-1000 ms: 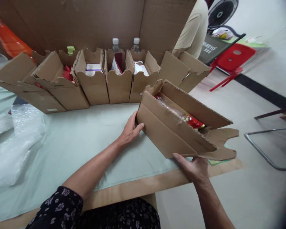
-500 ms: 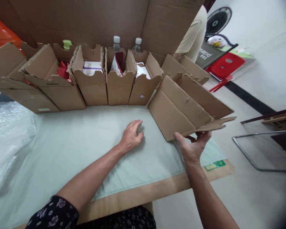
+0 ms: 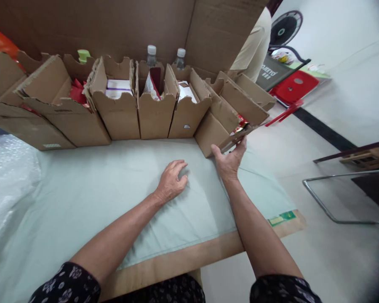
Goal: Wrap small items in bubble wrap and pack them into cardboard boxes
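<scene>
My right hand (image 3: 230, 162) grips the near end of a cardboard box (image 3: 211, 134) at the right end of a row, its thumb on the side wall and its fingers partly hidden at the end. Something red (image 3: 241, 124) shows inside this box. On the pale green cloth (image 3: 129, 172) rests my left hand (image 3: 173, 182), fingers apart and holding nothing. Facing it are more open cardboard boxes. One contains a white and purple carton (image 3: 118, 89), another a dark red and white packet (image 3: 153, 83). Red wrapping (image 3: 78, 91) lies in a box farther left.
Two clear bottles with white caps (image 3: 151, 50) stand behind the row, before a tall cardboard panel (image 3: 113, 29). Bubble wrap (image 3: 11, 172) lies at the left. Beyond the table's right side are a person's leg (image 3: 257, 44), a red chair (image 3: 295, 86) and a metal frame (image 3: 318, 202).
My right hand has pushed the right-hand box away from me, closer to the other boxes. Red contents now show in it. My left hand stays nearly in place.
</scene>
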Demonstrator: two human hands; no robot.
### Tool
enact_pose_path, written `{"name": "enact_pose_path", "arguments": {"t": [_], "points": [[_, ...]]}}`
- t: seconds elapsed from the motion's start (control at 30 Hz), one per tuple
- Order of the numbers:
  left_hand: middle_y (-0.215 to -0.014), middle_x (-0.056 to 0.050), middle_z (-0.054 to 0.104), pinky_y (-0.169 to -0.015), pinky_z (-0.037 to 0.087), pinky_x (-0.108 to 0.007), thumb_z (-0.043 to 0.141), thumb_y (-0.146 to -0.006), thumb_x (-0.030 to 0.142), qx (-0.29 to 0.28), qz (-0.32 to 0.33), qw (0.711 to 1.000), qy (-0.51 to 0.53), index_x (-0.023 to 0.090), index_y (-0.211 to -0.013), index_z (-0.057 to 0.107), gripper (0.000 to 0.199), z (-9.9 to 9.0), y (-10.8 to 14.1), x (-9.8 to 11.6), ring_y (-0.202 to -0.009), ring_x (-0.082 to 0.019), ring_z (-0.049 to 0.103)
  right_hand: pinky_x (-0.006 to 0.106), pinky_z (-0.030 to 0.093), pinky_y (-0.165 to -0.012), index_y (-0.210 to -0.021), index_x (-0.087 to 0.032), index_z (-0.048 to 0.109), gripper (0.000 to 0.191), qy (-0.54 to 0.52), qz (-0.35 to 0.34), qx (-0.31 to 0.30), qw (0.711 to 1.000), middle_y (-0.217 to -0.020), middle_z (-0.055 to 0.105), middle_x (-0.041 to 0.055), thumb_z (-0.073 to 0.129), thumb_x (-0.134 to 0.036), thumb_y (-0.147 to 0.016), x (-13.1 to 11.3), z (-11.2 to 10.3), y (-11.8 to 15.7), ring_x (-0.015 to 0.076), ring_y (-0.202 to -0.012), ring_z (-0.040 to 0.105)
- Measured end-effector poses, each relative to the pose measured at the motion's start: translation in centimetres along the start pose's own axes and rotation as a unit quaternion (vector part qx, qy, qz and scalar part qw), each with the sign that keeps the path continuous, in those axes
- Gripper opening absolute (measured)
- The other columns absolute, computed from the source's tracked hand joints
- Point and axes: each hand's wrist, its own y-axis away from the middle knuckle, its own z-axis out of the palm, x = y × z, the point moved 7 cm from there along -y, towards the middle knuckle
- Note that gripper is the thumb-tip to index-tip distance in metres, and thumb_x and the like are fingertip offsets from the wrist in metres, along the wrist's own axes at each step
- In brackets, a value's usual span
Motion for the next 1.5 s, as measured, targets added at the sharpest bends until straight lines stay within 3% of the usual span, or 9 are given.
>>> {"name": "enact_pose_path", "arguments": {"t": [0.1, 0.27, 0.6, 0.77, 0.93, 1.07, 1.23, 1.33, 1.5], "points": [[-0.136, -0.015, 0.069, -0.112, 0.055, -0.048, 0.062, -0.083, 0.013, 0.004, -0.001, 1.000, -0.009, 0.018, -0.119, 0.071, 0.037, 0.0, -0.1, -0.1, -0.130, -0.030, 0.064, 0.067, 0.031, -0.122, -0.158, -0.014, 0.027, 0.096, 0.028, 0.018, 0.018, 0.999, -0.158, 0.036, 0.0265, 0.069, -0.058, -0.084, -0.4, 0.4, 0.8, 0.0423, -0.150, 0.034], [-0.131, -0.012, 0.072, -0.115, 0.051, -0.049, 0.065, -0.083, 0.014, -0.008, 0.011, 1.000, -0.028, 0.020, -0.111, 0.074, 0.030, 0.3, -0.2, 0.0, -0.127, -0.030, 0.065, 0.062, 0.042, -0.114, -0.146, -0.019, 0.050, 0.062, 0.039, -0.016, -0.060, 0.997, -0.146, 0.053, 0.0211, 0.059, -0.044, -0.089, -2.3, 0.7, 3.9, 0.0380, -0.139, 0.049], [-0.129, -0.012, 0.074, -0.112, 0.053, -0.048, 0.063, -0.082, 0.012, -0.006, 0.010, 0.999, -0.036, 0.020, -0.106, 0.075, 0.028, 0.2, -0.1, 0.3, -0.123, -0.029, 0.067, 0.065, 0.039, -0.116, -0.157, -0.017, 0.041, 0.078, 0.038, 0.002, -0.171, 0.984, -0.168, 0.038, 0.0222, 0.058, -0.043, -0.086, -2.5, 5.8, -0.4, 0.0384, -0.155, 0.035], [-0.126, -0.012, 0.075, -0.110, 0.053, -0.049, 0.063, -0.083, 0.013, -0.012, 0.009, 0.999, -0.043, 0.021, -0.105, 0.076, 0.027, 0.4, -0.2, 0.3, -0.120, -0.029, 0.067, 0.061, 0.046, -0.112, -0.134, -0.015, 0.062, 0.055, 0.005, -0.001, -0.125, 0.992, -0.149, 0.059, 0.0231, 0.056, -0.044, -0.087, -2.4, 4.9, -0.5, 0.0368, -0.139, 0.054], [-0.122, -0.013, 0.076, -0.107, 0.054, -0.050, 0.062, -0.082, 0.013, -0.020, 0.024, 0.999, -0.041, 0.018, -0.104, 0.076, 0.027, 0.8, -0.2, 0.2, -0.118, -0.031, 0.068, 0.042, 0.058, -0.089, -0.135, -0.020, 0.061, 0.046, -0.086, -0.068, -0.054, 0.993, -0.110, 0.075, 0.0107, 0.053, -0.037, -0.093, -7.9, 1.7, -2.5, 0.0233, -0.092, 0.070], [-0.121, -0.012, 0.077, -0.108, 0.054, -0.050, 0.062, -0.081, 0.014, -0.006, 0.014, 1.000, -0.024, 0.019, -0.106, 0.075, 0.028, 0.7, -0.1, -0.1, -0.118, -0.030, 0.068, 0.039, 0.055, -0.083, -0.148, -0.027, 0.054, 0.058, -0.033, -0.132, -0.093, 0.986, -0.098, 0.076, 0.0042, 0.055, -0.027, -0.090, -13.3, 2.8, -7.2, 0.0221, -0.080, 0.066], [-0.127, -0.013, 0.073, -0.111, 0.053, -0.049, 0.065, -0.081, 0.020, 0.107, -0.022, 0.992, 0.056, 0.020, -0.123, 0.068, 0.043, -1.3, -0.1, -0.8, -0.123, -0.030, 0.066, 0.043, 0.052, -0.081, -0.112, -0.022, 0.072, 0.030, 0.092, -0.135, -0.139, 0.977, -0.085, 0.074, 0.0079, 0.058, -0.023, -0.085, -15.9, 4.6, -10.8, 0.0281, -0.083, 0.068], [-0.140, -0.015, 0.064, -0.114, 0.050, -0.050, 0.066, -0.087, 0.032, 0.231, -0.081, 0.959, 0.145, 0.020, -0.136, 0.058, 0.051, -3.2, 0.2, -2.3, -0.133, -0.031, 0.060, 0.040, 0.053, -0.077, -0.101, -0.022, 0.072, 0.020, 0.088, -0.136, -0.138, 0.977, -0.082, 0.074, 0.0065, 0.057, -0.024, -0.087, -16.3, 1.5, -8.2, 0.0258, -0.078, 0.068], [-0.152, -0.017, 0.053, -0.122, 0.041, -0.052, 0.063, -0.093, 0.042, 0.311, -0.124, 0.914, 0.230, 0.022, -0.147, 0.047, 0.060, -4.3, 0.2, -4.3, -0.144, -0.031, 0.052, 0.037, 0.060, -0.076, -0.095, -0.026, 0.072, 0.012, 0.008, -0.145, -0.116, 0.983, -0.088, 0.077, 0.0028, 0.064, -0.029, -0.087, -13.5, -9.8, 1.2, 0.0218, -0.076, 0.074]]}}
